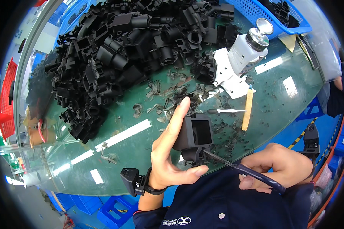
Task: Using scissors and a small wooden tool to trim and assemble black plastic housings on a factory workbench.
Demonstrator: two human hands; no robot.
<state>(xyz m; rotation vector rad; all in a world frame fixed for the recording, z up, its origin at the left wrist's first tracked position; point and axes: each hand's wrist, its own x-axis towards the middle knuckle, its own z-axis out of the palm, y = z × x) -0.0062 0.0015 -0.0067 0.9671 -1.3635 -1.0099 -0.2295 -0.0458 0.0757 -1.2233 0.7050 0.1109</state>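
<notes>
My left hand (166, 156) holds a black plastic housing (185, 133) between its outstretched index finger and thumb. The housing is box-shaped, with a square opening facing right and a short tubular part below. My right hand (277, 166) is closed on a slim tool (256, 175) with a dark, curved handle and a narrow greyish front end. The tool's tip touches or lies right beside the lower part of the housing; its exact kind is unclear. Black plastic scraps (187, 97) and small bits lie on the green tabletop (137, 143) around the hands.
A large heap of black plastic parts (130, 49) covers the far left. At the far right stand a white dispenser bottle (242, 53) with a metal lid and a blue basket (252, 13). A yellow-handled tool (247, 108) and a white-and-black slim tool (229, 111) lie nearer.
</notes>
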